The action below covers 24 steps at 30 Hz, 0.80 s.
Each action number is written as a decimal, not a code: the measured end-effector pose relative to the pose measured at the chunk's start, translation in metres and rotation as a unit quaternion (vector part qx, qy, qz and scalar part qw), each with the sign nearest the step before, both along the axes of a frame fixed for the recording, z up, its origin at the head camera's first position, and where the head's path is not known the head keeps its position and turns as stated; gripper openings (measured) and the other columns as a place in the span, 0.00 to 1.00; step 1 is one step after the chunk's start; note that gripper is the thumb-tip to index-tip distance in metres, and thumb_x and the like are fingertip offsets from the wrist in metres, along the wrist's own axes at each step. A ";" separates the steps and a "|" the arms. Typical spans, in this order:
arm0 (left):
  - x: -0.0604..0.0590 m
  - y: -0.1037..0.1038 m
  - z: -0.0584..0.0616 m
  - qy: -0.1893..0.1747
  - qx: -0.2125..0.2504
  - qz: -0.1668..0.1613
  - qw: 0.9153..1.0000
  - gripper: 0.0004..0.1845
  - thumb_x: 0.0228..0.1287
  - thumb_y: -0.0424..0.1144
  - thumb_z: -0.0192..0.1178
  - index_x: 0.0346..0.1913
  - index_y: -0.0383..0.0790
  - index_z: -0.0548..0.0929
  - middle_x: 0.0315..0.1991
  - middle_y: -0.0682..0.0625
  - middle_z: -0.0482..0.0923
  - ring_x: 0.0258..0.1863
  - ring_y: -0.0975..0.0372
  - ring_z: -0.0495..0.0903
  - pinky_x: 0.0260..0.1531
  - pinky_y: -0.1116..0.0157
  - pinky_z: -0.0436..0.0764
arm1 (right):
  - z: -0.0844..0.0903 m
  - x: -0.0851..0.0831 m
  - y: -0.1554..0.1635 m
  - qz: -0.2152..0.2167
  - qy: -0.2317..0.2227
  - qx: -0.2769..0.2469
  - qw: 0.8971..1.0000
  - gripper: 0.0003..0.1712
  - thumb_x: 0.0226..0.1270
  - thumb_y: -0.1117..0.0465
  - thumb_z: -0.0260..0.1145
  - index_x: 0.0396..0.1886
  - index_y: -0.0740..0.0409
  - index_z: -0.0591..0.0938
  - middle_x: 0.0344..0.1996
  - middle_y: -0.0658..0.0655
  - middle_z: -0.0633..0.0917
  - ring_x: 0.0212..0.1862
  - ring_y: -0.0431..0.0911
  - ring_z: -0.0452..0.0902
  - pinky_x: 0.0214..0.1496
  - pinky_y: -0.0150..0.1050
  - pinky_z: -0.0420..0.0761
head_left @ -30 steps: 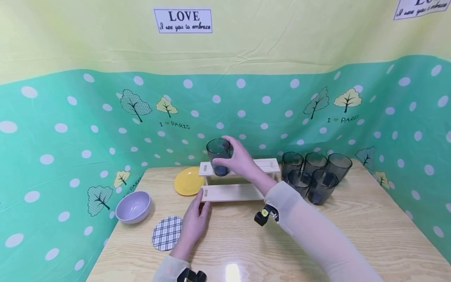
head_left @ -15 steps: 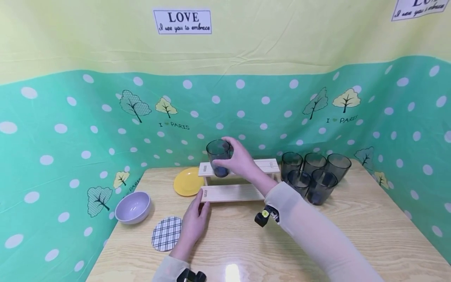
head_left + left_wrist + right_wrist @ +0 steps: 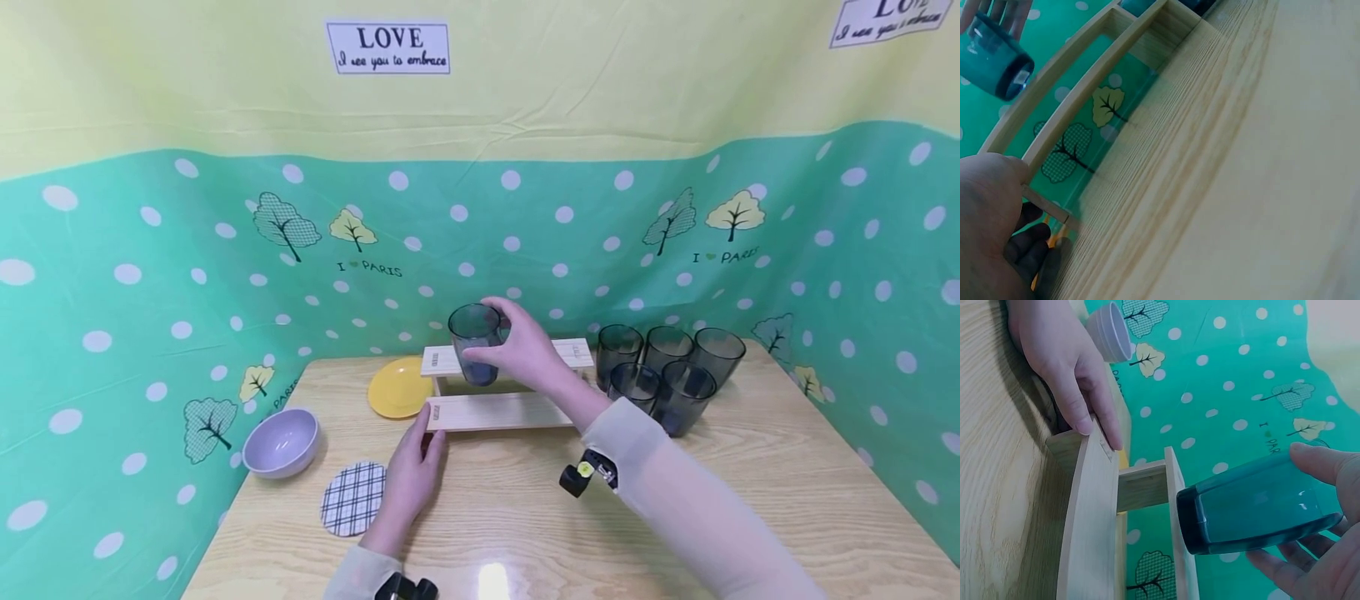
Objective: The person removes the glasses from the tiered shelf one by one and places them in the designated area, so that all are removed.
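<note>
The smoky tumbler (image 3: 476,342) sits in my right hand (image 3: 525,354), fingers wrapped round its upper wall, its base just above the stepped wooden rack (image 3: 504,411). I judge it light, rigid, slick; mid-wall grip suits. My left hand (image 3: 414,475) pinches the rack's near-left corner.
</note>
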<state>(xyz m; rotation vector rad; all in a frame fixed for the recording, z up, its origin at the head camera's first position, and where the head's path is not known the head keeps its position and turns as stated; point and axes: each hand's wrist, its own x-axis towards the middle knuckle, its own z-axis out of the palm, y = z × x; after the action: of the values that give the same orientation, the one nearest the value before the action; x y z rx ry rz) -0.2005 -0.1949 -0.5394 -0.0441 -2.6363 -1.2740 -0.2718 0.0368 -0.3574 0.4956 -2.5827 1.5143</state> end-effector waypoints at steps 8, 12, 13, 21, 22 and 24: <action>0.000 0.000 0.000 0.007 -0.002 -0.001 1.000 0.34 0.90 0.46 0.55 0.89 0.42 0.60 0.85 0.40 0.63 0.83 0.44 0.64 0.82 0.43 0.63 | 0.014 0.021 0.020 -0.007 -0.018 0.003 1.000 0.52 0.62 0.47 0.88 0.83 0.42 0.73 0.78 0.52 0.75 0.74 0.54 0.74 0.70 0.58 0.82; 0.000 0.000 0.000 0.006 -0.002 -0.002 1.000 0.34 0.90 0.46 0.55 0.89 0.42 0.60 0.85 0.40 0.64 0.83 0.44 0.64 0.82 0.43 0.63 | 0.020 0.032 0.031 -0.004 -0.028 0.003 1.000 0.54 0.62 0.46 0.88 0.84 0.40 0.71 0.82 0.50 0.71 0.77 0.55 0.70 0.71 0.60 0.81; 0.000 0.000 -0.001 0.006 -0.002 -0.002 1.000 0.34 0.90 0.46 0.55 0.89 0.42 0.59 0.85 0.40 0.64 0.83 0.44 0.64 0.82 0.43 0.63 | 0.021 0.034 0.034 -0.003 -0.029 0.002 1.000 0.54 0.62 0.46 0.88 0.84 0.40 0.71 0.82 0.50 0.70 0.77 0.55 0.70 0.71 0.60 0.81; 0.000 -0.001 -0.001 0.009 0.002 -0.004 1.000 0.35 0.90 0.46 0.55 0.89 0.42 0.59 0.85 0.40 0.63 0.83 0.43 0.63 0.83 0.43 0.63 | 0.027 0.049 0.055 0.016 -0.037 -0.016 0.999 0.54 0.61 0.49 0.89 0.84 0.41 0.71 0.72 0.54 0.78 0.63 0.56 0.85 0.61 0.54 0.89; 0.000 -0.001 -0.001 0.010 0.002 -0.005 1.000 0.34 0.90 0.46 0.55 0.89 0.42 0.60 0.85 0.40 0.64 0.83 0.44 0.64 0.83 0.43 0.63 | 0.027 0.051 0.058 0.015 -0.038 -0.016 0.999 0.54 0.61 0.49 0.89 0.84 0.40 0.71 0.71 0.54 0.78 0.62 0.56 0.85 0.59 0.53 0.89; 0.000 -0.001 -0.001 0.011 0.002 -0.006 1.000 0.34 0.89 0.45 0.56 0.89 0.42 0.60 0.84 0.39 0.64 0.83 0.43 0.64 0.82 0.43 0.63 | 0.028 0.054 0.062 0.015 -0.040 -0.019 0.999 0.54 0.61 0.50 0.89 0.84 0.39 0.71 0.70 0.54 0.79 0.60 0.55 0.87 0.57 0.52 0.90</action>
<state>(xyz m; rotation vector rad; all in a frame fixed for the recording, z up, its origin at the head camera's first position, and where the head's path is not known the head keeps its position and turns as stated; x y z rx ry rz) -0.2007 -0.1955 -0.5405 -0.0723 -2.6193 -1.2746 -0.2180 0.0992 -0.3290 0.4804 -2.6122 1.6220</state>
